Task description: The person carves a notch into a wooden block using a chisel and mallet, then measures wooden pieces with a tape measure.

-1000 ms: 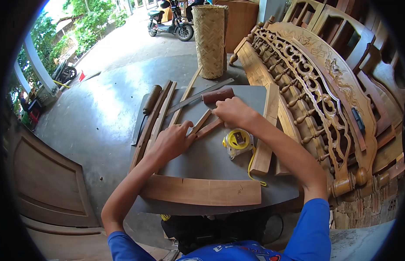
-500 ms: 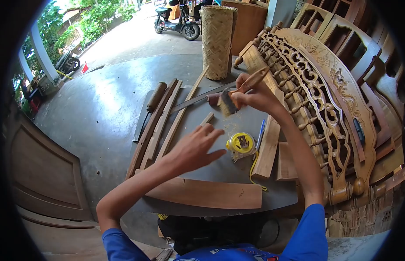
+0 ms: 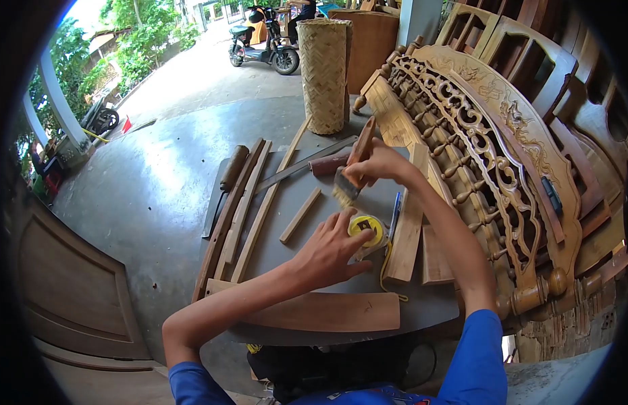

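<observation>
My right hand (image 3: 376, 164) grips a brush (image 3: 348, 187) by its wooden handle, with the pale bristles pointing down over the grey table (image 3: 307, 263). Just below the bristles, my left hand (image 3: 331, 250) is over the left side of a yellow tape measure (image 3: 369, 231), fingers apart; whether it touches the tape cannot be made out. A short wood strip (image 3: 300, 216) lies left of the brush. Beneath my left wrist is a curved board (image 3: 341, 312). A blue pen (image 3: 395, 214) rests beside a wood block (image 3: 407, 236).
Long wood strips (image 3: 260, 216) and a roller-like tool (image 3: 234, 167) lie on the left of the table. Behind it stands a woven roll (image 3: 325, 77). Carved wooden panels (image 3: 489, 148) lean at the right. A scooter (image 3: 265, 50) and part of a person are farther back.
My left hand has moved right and down, to the tape measure. The brush has turned more upright in my right hand. The short strip is now uncovered, and the view has shifted slightly.
</observation>
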A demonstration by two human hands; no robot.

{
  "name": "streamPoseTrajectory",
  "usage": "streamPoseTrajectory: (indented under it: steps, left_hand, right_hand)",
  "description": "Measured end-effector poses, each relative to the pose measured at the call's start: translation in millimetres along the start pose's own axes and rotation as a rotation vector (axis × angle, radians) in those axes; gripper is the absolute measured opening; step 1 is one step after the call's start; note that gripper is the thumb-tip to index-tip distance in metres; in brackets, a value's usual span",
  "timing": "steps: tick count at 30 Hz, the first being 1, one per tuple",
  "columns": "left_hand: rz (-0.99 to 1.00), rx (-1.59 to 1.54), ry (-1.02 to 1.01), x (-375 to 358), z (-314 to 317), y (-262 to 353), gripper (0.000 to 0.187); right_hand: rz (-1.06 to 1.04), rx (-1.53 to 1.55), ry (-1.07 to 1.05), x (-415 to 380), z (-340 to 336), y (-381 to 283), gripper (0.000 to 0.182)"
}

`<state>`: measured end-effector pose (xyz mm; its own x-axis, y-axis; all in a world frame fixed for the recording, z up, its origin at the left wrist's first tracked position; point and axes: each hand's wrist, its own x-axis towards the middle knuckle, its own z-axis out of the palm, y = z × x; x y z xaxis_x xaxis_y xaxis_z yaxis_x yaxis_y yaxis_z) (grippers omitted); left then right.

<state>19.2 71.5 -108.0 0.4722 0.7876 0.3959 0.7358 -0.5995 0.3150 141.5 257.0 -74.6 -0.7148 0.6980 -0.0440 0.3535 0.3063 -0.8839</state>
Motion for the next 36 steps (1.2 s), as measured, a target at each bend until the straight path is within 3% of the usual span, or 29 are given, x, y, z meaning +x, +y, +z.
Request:
streamPoseTrajectory:
  steps: [4,8,11,12,15,18,21,23,28,31,33,34,35,36]
  left_hand:
    - [-0.158,-0.101,-0.1,9.2,16.6,-1.5,0.044]
    - [-0.162,-0.141,-0.074,11.9,20.8,-8.2,0.04]
    - [-0.18,-0.333,-0.093,1.9,-5.1,-5.8,0.04]
    - [-0.298,-0.442,-0.153,-1.9,-19.9,-2.8,0.041]
    - [-0.7,-0.948,-0.01,-16.1,-50.2,-3.9,0.043]
    - [-0.858,-1.426,0.12,-15.1,-72.3,-30.2,0.055]
    - [-0.772,-1.422,0.309,3.2,-78.8,-50.5,0.044]
    - [-0.759,-1.623,0.463,15.1,-73.7,-68.9,0.041]
    - [-0.773,-1.817,0.647,28.0,-64.1,-77.7,0.055]
    - [-0.784,-1.862,0.587,19.0,-61.4,-78.2,0.055]
    - [-0.763,-1.917,0.558,10.5,-58.7,-80.4,0.053]
    - [-0.743,-1.94,0.549,8.9,-60.4,-83.0,0.052]
    - [-0.728,-1.931,0.56,9.3,-63.6,-85.2,0.053]
    - [-0.725,-1.926,0.574,7.6,-65.0,-85.4,0.053]
  right_hand:
    - [0.04,-0.14,0.191,5.0,-23.7,1.8,0.026]
    - [0.04,0.017,0.024,-20.6,6.4,-5.9,0.02]
    - [0.126,-0.184,0.218,-4.6,-30.4,15.5,0.014]
    - [0.094,-0.23,0.36,-7.4,-36.5,13.4,0.017]
    - [-0.029,0.069,0.38,-29.9,-38.7,-4.2,0.036]
    - [-0.006,0.071,0.29,-45.1,-25.3,-16.3,0.03]
    - [-0.016,0.106,0.145,-60.1,5.7,-26.1,0.028]
    - [-0.03,0.301,-0.126,-76.4,17.5,-35.4,0.025]
    - [-0.096,0.26,-0.473,-74.7,28.4,-12.6,0.021]
    - [-0.099,-0.026,-0.022,-49.6,-0.6,-5.6,0.021]
    - [-0.246,-0.309,0.325,-35.0,-23.4,0.1,0.021]
    - [-0.216,-0.285,0.292,-39.4,-26.6,-0.9,0.022]
    - [-0.163,-0.075,0.163,-55.2,-18.0,-15.0,0.023]
    - [-0.284,-0.033,-0.011,-69.6,-8.0,-21.1,0.024]
